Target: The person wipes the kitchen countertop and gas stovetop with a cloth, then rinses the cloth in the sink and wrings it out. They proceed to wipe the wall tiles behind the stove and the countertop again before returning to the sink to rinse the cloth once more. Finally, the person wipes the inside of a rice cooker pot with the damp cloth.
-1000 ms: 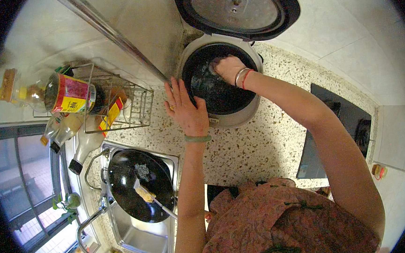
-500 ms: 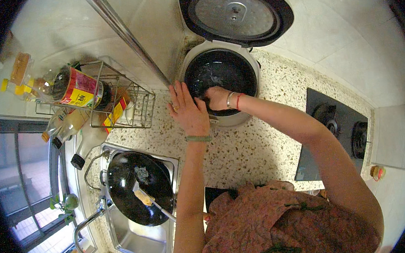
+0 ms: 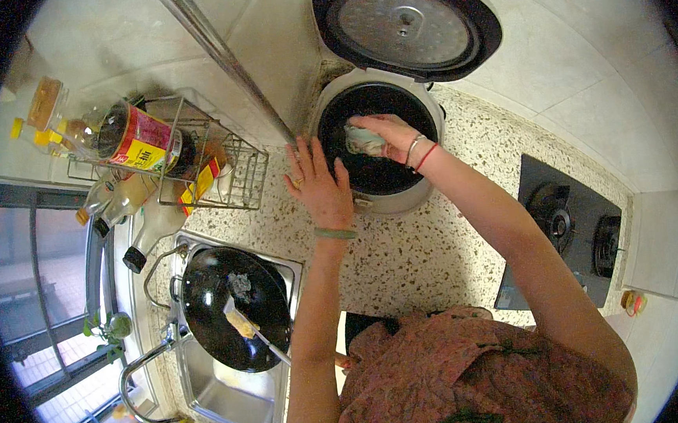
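Note:
A rice cooker (image 3: 403, 201) stands on the counter with its lid (image 3: 405, 28) raised. My right hand (image 3: 393, 135) reaches over its dark inner pot (image 3: 382, 98), fingers closed on a crumpled pale cloth (image 3: 363, 141) with a greenish tint. The cloth lies over the pot's left part; whether it touches the wall I cannot tell. My left hand (image 3: 320, 183) is spread flat at the cooker's left side, fingers apart and holding nothing. Its fingertips come near the rim and the metal pole (image 3: 226, 54).
Left, a wire rack (image 3: 226, 172) holds several bottles and a labelled jar (image 3: 141, 139). A black wok (image 3: 232, 313) with a brush (image 3: 242, 322) in it rests over the steel sink (image 3: 234, 403), beside the faucet (image 3: 134, 375). A gas hob (image 3: 552, 228) is at the right.
My right hand has risen from low in the pot and moved right and up, bringing the cloth into sight. My left hand stays spread beside the cooker. The view has shifted slightly.

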The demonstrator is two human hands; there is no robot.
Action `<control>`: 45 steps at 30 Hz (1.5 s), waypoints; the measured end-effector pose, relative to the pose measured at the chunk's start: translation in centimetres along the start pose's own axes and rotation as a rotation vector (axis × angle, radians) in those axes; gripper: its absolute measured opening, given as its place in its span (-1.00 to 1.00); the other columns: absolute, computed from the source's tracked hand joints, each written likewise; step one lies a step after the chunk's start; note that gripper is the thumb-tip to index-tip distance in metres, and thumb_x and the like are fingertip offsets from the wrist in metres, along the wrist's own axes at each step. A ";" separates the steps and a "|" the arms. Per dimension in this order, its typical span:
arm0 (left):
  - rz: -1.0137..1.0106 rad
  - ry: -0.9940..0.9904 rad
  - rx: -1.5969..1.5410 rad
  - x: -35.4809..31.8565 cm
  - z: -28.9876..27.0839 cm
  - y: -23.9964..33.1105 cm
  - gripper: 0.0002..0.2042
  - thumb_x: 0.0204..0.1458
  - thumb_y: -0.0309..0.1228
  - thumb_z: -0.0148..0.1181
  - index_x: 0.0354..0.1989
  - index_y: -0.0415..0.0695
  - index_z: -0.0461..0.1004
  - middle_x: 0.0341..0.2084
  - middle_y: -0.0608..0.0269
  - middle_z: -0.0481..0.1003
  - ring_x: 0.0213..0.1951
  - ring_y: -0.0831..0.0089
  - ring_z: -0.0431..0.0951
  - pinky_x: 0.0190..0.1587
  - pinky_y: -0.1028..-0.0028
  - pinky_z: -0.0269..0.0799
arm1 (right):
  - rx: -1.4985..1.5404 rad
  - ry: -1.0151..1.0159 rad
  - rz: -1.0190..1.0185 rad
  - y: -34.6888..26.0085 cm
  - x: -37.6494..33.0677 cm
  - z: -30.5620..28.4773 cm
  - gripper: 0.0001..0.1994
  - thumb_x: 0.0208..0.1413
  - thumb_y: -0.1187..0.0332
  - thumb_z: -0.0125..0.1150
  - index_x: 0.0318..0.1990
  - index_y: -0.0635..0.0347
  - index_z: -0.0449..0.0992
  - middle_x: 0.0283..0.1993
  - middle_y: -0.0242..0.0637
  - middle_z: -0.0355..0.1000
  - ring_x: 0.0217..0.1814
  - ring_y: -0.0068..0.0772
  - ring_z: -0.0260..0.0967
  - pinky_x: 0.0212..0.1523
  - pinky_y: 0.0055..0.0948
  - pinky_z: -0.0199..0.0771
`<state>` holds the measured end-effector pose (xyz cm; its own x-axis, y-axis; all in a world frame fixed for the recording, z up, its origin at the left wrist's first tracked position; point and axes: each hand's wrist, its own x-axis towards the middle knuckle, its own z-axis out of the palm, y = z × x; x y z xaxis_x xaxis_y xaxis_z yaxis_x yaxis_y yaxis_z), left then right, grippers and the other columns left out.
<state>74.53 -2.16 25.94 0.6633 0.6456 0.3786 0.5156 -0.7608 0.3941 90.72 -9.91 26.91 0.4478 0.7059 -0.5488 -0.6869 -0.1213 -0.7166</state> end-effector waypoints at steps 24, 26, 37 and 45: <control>0.295 -0.088 -0.149 1.7 -2.0 5.9 -0.84 0.00 -0.39 0.15 -0.23 -0.01 0.54 -0.12 0.18 0.51 -0.08 0.18 0.45 -0.06 0.20 0.31 | 0.590 -0.187 -0.147 1.3 -2.0 -0.5 -0.71 0.08 0.40 0.21 -0.03 0.10 0.37 -0.06 -0.17 0.42 -0.02 -0.02 0.39 0.00 -0.12 0.45; 0.252 -0.090 -0.221 2.1 -3.3 6.0 -0.86 -0.02 -0.40 0.16 -0.27 0.00 0.55 -0.11 0.19 0.49 -0.06 0.19 0.42 -0.05 0.19 0.29 | 0.552 -0.156 -0.205 1.5 -0.8 -1.2 -0.64 0.05 0.48 0.21 0.03 0.10 0.36 -0.07 -0.19 0.45 -0.08 -0.15 0.43 -0.10 -0.21 0.49; 0.032 -0.110 -0.477 1.8 -1.4 6.2 -0.59 0.18 -0.24 -0.02 0.16 -0.13 0.28 0.10 -0.08 0.29 0.12 -0.03 0.28 0.16 0.14 0.17 | 0.339 -0.019 -0.298 1.1 -0.6 1.5 -0.62 0.15 0.42 0.16 0.15 0.11 0.39 -0.11 -0.29 0.47 -0.18 -0.46 0.41 -0.18 -0.47 0.50; 0.011 -0.154 -0.452 1.9 -0.2 7.1 -0.50 0.26 -0.17 -0.21 0.31 -0.13 0.09 0.27 -0.27 0.02 0.27 -0.18 0.05 0.29 0.10 -0.01 | 0.111 0.188 -0.426 0.7 0.2 2.1 -0.72 0.16 0.17 0.18 -0.25 0.25 0.52 -0.44 -0.48 0.39 -0.43 -0.65 0.25 -0.45 -0.58 0.29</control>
<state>79.32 -6.33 29.62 0.7575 0.5944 0.2697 0.2430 -0.6403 0.7287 89.12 -8.41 27.23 0.7916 0.5369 -0.2917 -0.4718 0.2338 -0.8501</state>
